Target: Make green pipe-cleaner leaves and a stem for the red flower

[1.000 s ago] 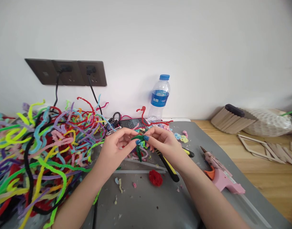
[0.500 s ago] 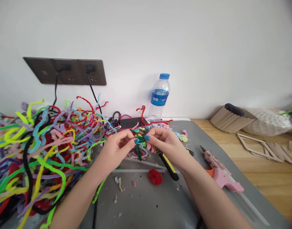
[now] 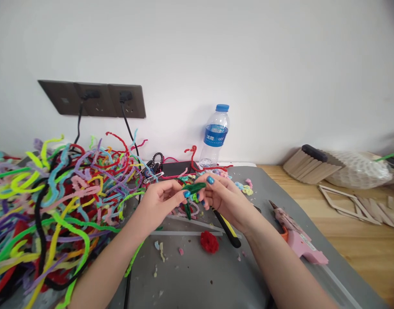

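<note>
Over the grey mat, my left hand (image 3: 166, 197) pinches a dark green fuzzy piece (image 3: 195, 188) between thumb and index finger. My right hand (image 3: 221, 191) is at the other end of that piece, its thumb raised off it and its fingers curled behind; whether it grips the piece is unclear. A green strand hangs below the fingers. Nearer to me on the mat lies a red fuzzy flower (image 3: 209, 242), beside the yellow and black handle (image 3: 228, 229) of a tool partly hidden by my right hand.
A large tangle of coloured pipe cleaners (image 3: 71, 206) fills the left. A bottle (image 3: 215, 136) stands by the wall, near a phone (image 3: 177, 168). On the right are a pink glue gun (image 3: 304, 244) and wooden sticks (image 3: 313, 165).
My right thumb has lifted from the green piece, which now shows more fully and points to the right. The view has shifted slightly.
</note>
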### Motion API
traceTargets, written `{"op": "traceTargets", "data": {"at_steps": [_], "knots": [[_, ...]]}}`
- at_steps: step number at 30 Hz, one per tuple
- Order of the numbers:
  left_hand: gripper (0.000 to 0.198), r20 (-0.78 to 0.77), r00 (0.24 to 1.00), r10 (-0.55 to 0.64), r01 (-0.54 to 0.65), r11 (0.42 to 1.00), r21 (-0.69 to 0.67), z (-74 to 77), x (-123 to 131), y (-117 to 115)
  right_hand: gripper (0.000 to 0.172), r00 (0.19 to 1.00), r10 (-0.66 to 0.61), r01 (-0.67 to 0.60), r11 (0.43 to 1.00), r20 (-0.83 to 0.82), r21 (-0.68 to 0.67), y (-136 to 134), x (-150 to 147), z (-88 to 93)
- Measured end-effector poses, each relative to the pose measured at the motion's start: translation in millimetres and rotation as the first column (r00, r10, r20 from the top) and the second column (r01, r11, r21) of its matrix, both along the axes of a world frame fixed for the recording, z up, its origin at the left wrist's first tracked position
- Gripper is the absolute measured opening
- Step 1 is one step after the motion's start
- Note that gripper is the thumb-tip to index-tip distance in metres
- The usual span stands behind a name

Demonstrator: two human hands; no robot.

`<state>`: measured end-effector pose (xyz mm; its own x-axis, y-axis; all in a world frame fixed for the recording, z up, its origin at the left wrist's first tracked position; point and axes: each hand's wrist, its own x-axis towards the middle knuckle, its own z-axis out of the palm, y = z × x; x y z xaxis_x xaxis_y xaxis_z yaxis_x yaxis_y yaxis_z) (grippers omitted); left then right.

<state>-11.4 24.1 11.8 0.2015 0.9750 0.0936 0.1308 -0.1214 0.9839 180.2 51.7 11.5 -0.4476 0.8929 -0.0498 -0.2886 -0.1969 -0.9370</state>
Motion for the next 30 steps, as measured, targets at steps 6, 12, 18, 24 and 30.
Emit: {"op": "traceTargets", "data": {"at_steps": [6,12,18,24,30], "knots": [[0.017,0.098,0.995,0.029,-0.032,0.999,0.022,0.6,5.2,-0.6,0.033,0.995,0.000,-0.006,0.998,0.095,0.067,0.7,-2.9,-5.7],[0.016,0.070,0.996,0.052,-0.057,0.996,0.068,-4.6,5.0,0.4,0.036,0.996,-0.018,0.011,0.997,0.089,0.073,-0.3,-4.0,-5.6],[0.007,0.032,0.998,0.049,-0.051,0.996,0.074,-1.2,7.2,-3.3,0.039,0.996,-0.048,0.044,0.997,0.073,0.064,-0.8,-6.7,-7.4],[0.006,0.036,0.999,-0.008,0.005,0.997,0.072,-2.4,3.2,-3.1,0.037,0.999,-0.030,0.028,0.999,0.040,0.036,0.0,-5.8,-6.6],[0.019,0.044,0.994,0.103,-0.111,0.968,0.224,-7.7,1.7,-0.7,0.040,0.996,-0.084,0.081,0.995,-0.039,-0.065,1.1,-3.6,-1.9]]}}
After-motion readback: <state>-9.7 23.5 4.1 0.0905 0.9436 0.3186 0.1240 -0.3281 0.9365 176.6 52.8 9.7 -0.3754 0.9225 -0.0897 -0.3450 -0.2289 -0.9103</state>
